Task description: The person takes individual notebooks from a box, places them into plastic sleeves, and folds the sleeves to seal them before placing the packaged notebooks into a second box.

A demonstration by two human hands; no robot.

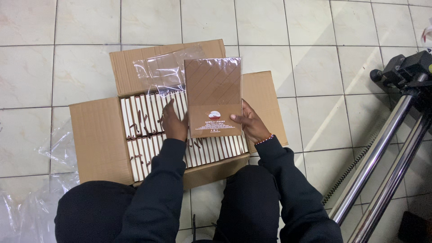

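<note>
— What's on the left?

— Loose plastic (27,207) on the tiles, then the open box (96,139), packed tight with books (144,130). The left hand (174,122) rests on them, fingers curled.

— And the right hand (252,123)?

— Gripping a brown book (213,96) in a clear sleeve (162,72), over the box's middle. Bare tiles beyond; a tripod (387,148) crowds the right.

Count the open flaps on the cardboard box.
3 show: a left flap, a back flap under clear plastic, and a right flap. A near one, if any, may be hidden by the person.
</note>
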